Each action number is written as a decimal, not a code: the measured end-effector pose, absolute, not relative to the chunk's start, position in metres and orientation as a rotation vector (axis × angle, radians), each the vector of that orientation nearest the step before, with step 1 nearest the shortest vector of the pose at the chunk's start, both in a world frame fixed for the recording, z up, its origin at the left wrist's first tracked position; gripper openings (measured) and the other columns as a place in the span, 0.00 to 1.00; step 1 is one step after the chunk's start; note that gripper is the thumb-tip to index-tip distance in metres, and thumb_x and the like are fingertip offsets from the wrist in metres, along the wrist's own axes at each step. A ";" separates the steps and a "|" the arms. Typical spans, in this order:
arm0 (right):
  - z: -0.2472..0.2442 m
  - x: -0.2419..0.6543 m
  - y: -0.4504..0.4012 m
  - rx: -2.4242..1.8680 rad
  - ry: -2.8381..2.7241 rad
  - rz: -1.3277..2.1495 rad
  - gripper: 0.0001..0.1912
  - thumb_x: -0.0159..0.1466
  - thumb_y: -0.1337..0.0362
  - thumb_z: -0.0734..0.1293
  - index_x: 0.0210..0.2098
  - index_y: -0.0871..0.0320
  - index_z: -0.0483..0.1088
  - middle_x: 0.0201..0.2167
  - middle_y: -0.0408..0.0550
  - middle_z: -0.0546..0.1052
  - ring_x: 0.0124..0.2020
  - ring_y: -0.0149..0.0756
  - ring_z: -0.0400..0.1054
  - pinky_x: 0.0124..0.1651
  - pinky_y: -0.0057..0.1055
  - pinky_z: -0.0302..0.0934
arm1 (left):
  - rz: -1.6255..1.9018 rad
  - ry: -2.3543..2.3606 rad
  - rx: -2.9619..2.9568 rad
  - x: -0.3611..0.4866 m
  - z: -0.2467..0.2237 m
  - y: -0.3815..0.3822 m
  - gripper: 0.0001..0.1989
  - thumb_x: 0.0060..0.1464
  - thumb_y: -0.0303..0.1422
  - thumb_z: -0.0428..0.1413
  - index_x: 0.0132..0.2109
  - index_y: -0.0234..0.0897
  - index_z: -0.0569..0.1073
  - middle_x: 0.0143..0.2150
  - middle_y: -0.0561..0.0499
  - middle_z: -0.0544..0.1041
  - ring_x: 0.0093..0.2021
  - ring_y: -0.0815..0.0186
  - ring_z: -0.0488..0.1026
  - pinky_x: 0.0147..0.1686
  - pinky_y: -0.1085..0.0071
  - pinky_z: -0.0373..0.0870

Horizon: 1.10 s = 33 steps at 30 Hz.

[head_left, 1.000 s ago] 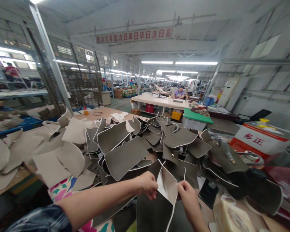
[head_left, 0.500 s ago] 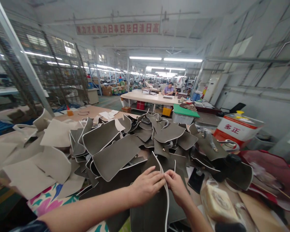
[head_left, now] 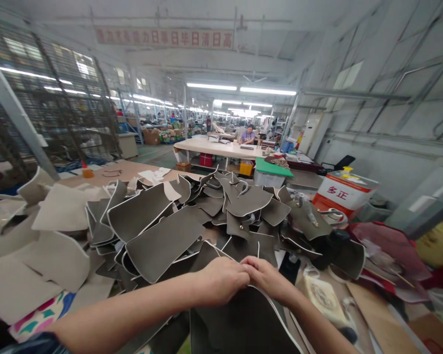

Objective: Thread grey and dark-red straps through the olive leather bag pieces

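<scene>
My left hand (head_left: pixel 221 279) is closed over the white-trimmed edge of a dark olive panel (head_left: pixel 239 322), its fingers curled. Against its fingertips, my right hand (head_left: pixel 264 276) grips the same edge with fingers bent together. The panel hangs below both hands, toward the bottom of the view. Just beyond lies a heap of similar dark panels (head_left: pixel 164 241) with white edges, some bearing handles and small metal fittings. The fingertips are partly hidden where the hands meet.
Beige panels (head_left: pixel 61 209) are piled at the left. A white and orange can (head_left: pixel 339 194) stands at the right, near a yellowish block (head_left: pixel 327 300) in plastic and a red mesh cover (head_left: pixel 391 250). A person (head_left: pixel 247 135) is at a far table (head_left: pixel 206 145).
The view has turned slightly right. My left hand's fingers, outstretched before, are now curled round the panel edge. The panel has tilted and shows more of its broad face below my hands.
</scene>
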State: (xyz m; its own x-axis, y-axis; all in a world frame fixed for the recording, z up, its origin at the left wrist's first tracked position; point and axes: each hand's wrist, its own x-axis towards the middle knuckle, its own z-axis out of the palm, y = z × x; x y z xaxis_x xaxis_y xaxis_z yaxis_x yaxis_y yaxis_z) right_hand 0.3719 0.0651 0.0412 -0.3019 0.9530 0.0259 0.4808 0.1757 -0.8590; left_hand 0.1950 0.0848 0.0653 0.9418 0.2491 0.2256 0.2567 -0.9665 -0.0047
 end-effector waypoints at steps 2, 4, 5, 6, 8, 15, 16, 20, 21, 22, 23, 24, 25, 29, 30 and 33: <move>0.048 0.375 0.056 -1.348 -1.910 1.106 0.14 0.61 0.58 0.56 0.30 0.58 0.69 0.29 0.42 0.72 0.32 0.33 0.63 0.34 0.26 0.54 | -0.340 -0.454 -3.065 0.198 0.066 0.085 0.06 0.50 0.28 0.50 0.37 0.39 0.70 0.31 0.52 0.75 0.31 0.64 0.71 0.28 0.73 0.63; 0.048 0.382 0.051 -1.403 -1.964 1.118 0.15 0.59 0.57 0.58 0.24 0.58 0.68 0.23 0.40 0.68 0.26 0.30 0.59 0.29 0.25 0.51 | -0.320 -0.485 -3.036 0.200 0.067 0.085 0.05 0.50 0.28 0.51 0.36 0.39 0.70 0.30 0.52 0.75 0.29 0.64 0.71 0.26 0.72 0.61; 0.046 0.386 0.050 -1.429 -1.987 1.124 0.15 0.59 0.57 0.59 0.21 0.59 0.67 0.20 0.39 0.66 0.24 0.29 0.56 0.26 0.24 0.48 | -0.312 -0.485 -3.020 0.201 0.066 0.085 0.04 0.50 0.28 0.51 0.35 0.39 0.70 0.30 0.52 0.75 0.29 0.64 0.71 0.24 0.72 0.60; 0.044 0.391 0.050 -1.446 -2.001 1.137 0.15 0.58 0.58 0.59 0.19 0.59 0.65 0.17 0.39 0.63 0.22 0.27 0.53 0.24 0.24 0.46 | -0.313 -0.475 -3.010 0.201 0.067 0.084 0.03 0.49 0.28 0.52 0.33 0.38 0.70 0.29 0.52 0.74 0.28 0.64 0.70 0.24 0.71 0.59; 0.037 0.398 0.053 -1.467 -1.995 1.170 0.14 0.56 0.60 0.60 0.17 0.59 0.63 0.15 0.38 0.59 0.20 0.26 0.50 0.23 0.24 0.43 | -0.343 -0.397 -3.027 0.201 0.068 0.081 0.02 0.49 0.28 0.52 0.30 0.37 0.70 0.28 0.52 0.74 0.29 0.64 0.70 0.25 0.71 0.59; 0.016 0.407 0.067 -1.502 -1.908 1.161 0.07 0.51 0.64 0.63 0.19 0.59 0.66 0.16 0.37 0.62 0.21 0.26 0.54 0.23 0.22 0.46 | -0.271 -0.076 -3.261 0.186 0.091 0.055 0.04 0.52 0.29 0.52 0.31 0.40 0.70 0.27 0.56 0.74 0.29 0.67 0.68 0.30 0.71 0.61; 0.012 0.407 0.069 -1.496 -1.883 1.180 0.07 0.51 0.64 0.64 0.19 0.59 0.67 0.17 0.37 0.63 0.21 0.26 0.56 0.23 0.22 0.47 | -0.270 -0.067 -3.304 0.184 0.094 0.052 0.04 0.53 0.29 0.51 0.32 0.41 0.70 0.28 0.56 0.74 0.30 0.68 0.69 0.32 0.72 0.62; 0.003 0.403 0.072 -1.528 -1.744 1.331 0.10 0.53 0.59 0.63 0.21 0.59 0.64 0.16 0.39 0.66 0.18 0.29 0.62 0.21 0.24 0.54 | -0.305 -0.215 -3.489 0.176 0.100 0.050 0.06 0.56 0.30 0.49 0.35 0.41 0.70 0.31 0.56 0.75 0.34 0.71 0.70 0.35 0.79 0.63; 0.006 0.402 0.071 -1.504 -1.719 1.371 0.12 0.54 0.57 0.62 0.22 0.59 0.64 0.17 0.40 0.67 0.19 0.30 0.64 0.21 0.25 0.56 | -0.315 -0.299 -3.508 0.176 0.100 0.050 0.06 0.56 0.30 0.49 0.36 0.41 0.70 0.32 0.56 0.75 0.34 0.71 0.71 0.35 0.79 0.63; 0.013 0.402 0.068 -1.450 -1.700 1.398 0.13 0.55 0.55 0.62 0.24 0.60 0.64 0.19 0.42 0.68 0.20 0.31 0.65 0.22 0.26 0.58 | -0.327 -0.383 -3.513 0.175 0.098 0.052 0.06 0.56 0.29 0.49 0.36 0.41 0.70 0.32 0.55 0.75 0.34 0.71 0.71 0.34 0.79 0.63; 0.022 0.402 0.064 -1.375 -1.679 1.414 0.15 0.56 0.53 0.61 0.27 0.60 0.65 0.23 0.43 0.70 0.23 0.32 0.67 0.25 0.27 0.61 | -0.334 -0.458 -3.513 0.175 0.097 0.053 0.05 0.55 0.29 0.49 0.36 0.40 0.70 0.33 0.55 0.75 0.34 0.71 0.71 0.34 0.79 0.63; 0.034 0.402 0.059 -1.295 -1.662 1.422 0.16 0.58 0.52 0.60 0.30 0.60 0.65 0.27 0.45 0.71 0.27 0.33 0.68 0.28 0.29 0.62 | -0.336 -0.521 -3.509 0.176 0.095 0.054 0.05 0.55 0.30 0.50 0.35 0.40 0.70 0.33 0.55 0.75 0.34 0.70 0.71 0.34 0.79 0.63; 0.047 0.404 0.052 -1.223 -1.659 1.422 0.17 0.60 0.51 0.58 0.33 0.60 0.66 0.30 0.47 0.71 0.30 0.34 0.69 0.32 0.31 0.63 | -0.331 -0.581 -3.503 0.176 0.094 0.056 0.04 0.54 0.30 0.50 0.35 0.39 0.70 0.34 0.55 0.75 0.34 0.70 0.71 0.33 0.79 0.63; 0.091 0.415 0.026 -1.232 -1.874 1.252 0.16 0.64 0.55 0.54 0.41 0.58 0.66 0.37 0.49 0.72 0.40 0.36 0.67 0.44 0.35 0.61 | -0.304 -0.825 -3.460 0.179 0.092 0.060 0.04 0.54 0.30 0.51 0.35 0.39 0.71 0.33 0.55 0.75 0.33 0.70 0.71 0.32 0.79 0.63; 0.096 0.418 0.021 -1.292 -1.954 1.149 0.14 0.63 0.56 0.56 0.42 0.56 0.66 0.40 0.48 0.71 0.42 0.37 0.65 0.47 0.36 0.60 | -0.304 -0.862 -3.450 0.180 0.093 0.061 0.04 0.54 0.30 0.51 0.35 0.39 0.71 0.33 0.55 0.75 0.33 0.69 0.71 0.32 0.79 0.63; 0.092 0.424 0.013 -1.457 -2.112 0.864 0.17 0.58 0.63 0.61 0.48 0.52 0.64 0.52 0.47 0.64 0.53 0.38 0.57 0.56 0.37 0.51 | -0.324 -0.924 -3.433 0.182 0.095 0.064 0.04 0.54 0.30 0.51 0.34 0.39 0.71 0.34 0.55 0.74 0.33 0.69 0.70 0.33 0.78 0.63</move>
State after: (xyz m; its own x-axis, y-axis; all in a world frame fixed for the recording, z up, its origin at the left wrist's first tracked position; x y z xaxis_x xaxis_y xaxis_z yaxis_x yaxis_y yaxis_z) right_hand 0.4242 0.0131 0.0923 -0.3548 0.9350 0.0002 0.6665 0.2531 -0.7012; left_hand 0.1815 0.0638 0.0949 0.8564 0.5129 0.0591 0.4377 -0.7820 0.4439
